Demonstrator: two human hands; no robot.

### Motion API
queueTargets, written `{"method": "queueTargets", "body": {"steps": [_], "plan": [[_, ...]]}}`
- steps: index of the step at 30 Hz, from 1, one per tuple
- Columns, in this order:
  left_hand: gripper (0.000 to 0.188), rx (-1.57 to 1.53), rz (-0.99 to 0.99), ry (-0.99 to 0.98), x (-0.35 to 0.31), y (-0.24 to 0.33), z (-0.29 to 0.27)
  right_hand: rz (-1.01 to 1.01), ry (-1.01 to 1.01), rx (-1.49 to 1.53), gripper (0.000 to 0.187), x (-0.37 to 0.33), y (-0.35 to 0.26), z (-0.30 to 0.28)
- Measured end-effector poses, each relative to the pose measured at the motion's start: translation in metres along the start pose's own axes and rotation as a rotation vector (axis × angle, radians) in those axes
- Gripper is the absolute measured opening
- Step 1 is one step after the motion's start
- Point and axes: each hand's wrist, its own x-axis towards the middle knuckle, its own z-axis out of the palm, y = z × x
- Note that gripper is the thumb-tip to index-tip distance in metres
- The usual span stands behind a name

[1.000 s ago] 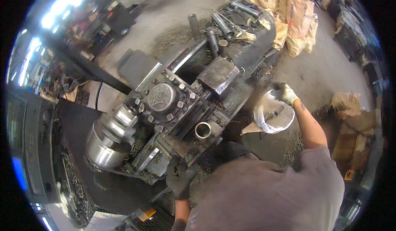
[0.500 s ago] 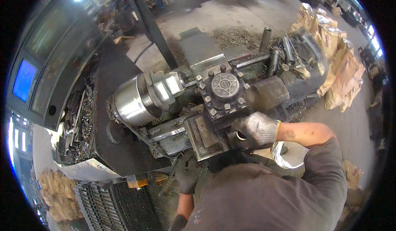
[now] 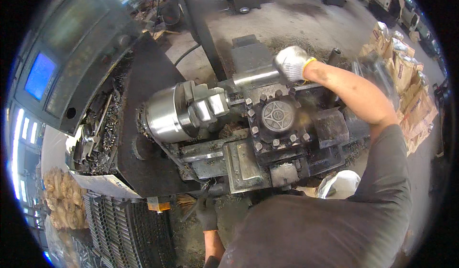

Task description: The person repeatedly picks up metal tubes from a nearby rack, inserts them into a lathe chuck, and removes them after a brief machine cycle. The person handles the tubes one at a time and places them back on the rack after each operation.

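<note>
My right hand (image 3: 292, 64), in a pale work glove, is closed around the end of a bright metal tube (image 3: 256, 77). The tube lies level at the far side of the lathe, beyond the tool post (image 3: 278, 117) with its ring of bolts. To the left of the tube, the steel chuck (image 3: 168, 115) shows its stepped jaws (image 3: 208, 104). Low at the near side, my left hand (image 3: 207, 215), in a dark glove, has curled fingers beside the lathe's front edge. What it grips, if anything, is too dark to make out.
A chip tray (image 3: 98, 134) with tools and shavings is at left, below a blue screen (image 3: 40, 76). A rack of stacked tubes (image 3: 112, 229) stands at lower left. Paper sacks (image 3: 406, 86) line the right. A white bag (image 3: 340, 184) sits near my right elbow.
My right hand has swung from the near side of the tool post to the far side, carrying the tube. My left hand stays low by the front edge. The view has shifted slightly.
</note>
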Motion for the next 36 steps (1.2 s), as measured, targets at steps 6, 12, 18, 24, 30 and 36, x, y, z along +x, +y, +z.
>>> {"method": "queueTargets", "body": {"steps": [6, 12, 18, 24, 30, 36], "plan": [[0.032, -0.377, -0.131, 0.292, 0.018, -0.038, -0.06, -0.108, -0.177, 0.145, 0.035, 0.04, -0.008, 0.072], [0.059, -0.744, -0.139, 0.532, 0.048, -0.035, -0.125, -0.435, -0.217, 0.407, 0.031, 0.067, 0.005, 0.13], [0.048, -0.689, -0.184, 0.575, 0.052, -0.004, -0.145, -0.167, -0.447, 0.595, 0.025, 0.106, -0.044, 0.112], [0.043, -0.769, -0.455, 0.48, 0.05, -0.013, -0.174, -0.45, -0.595, 1.054, 0.031, 0.142, -0.087, 0.051], [0.042, -0.35, -0.248, 0.519, 0.056, -0.047, -0.181, -0.13, -0.249, 0.761, 0.069, 0.079, -0.101, 0.007], [0.049, 0.289, 0.153, 0.866, 0.027, 0.047, -0.128, 0.315, 0.517, 0.926, 0.042, -0.071, -0.068, -0.013]]}}
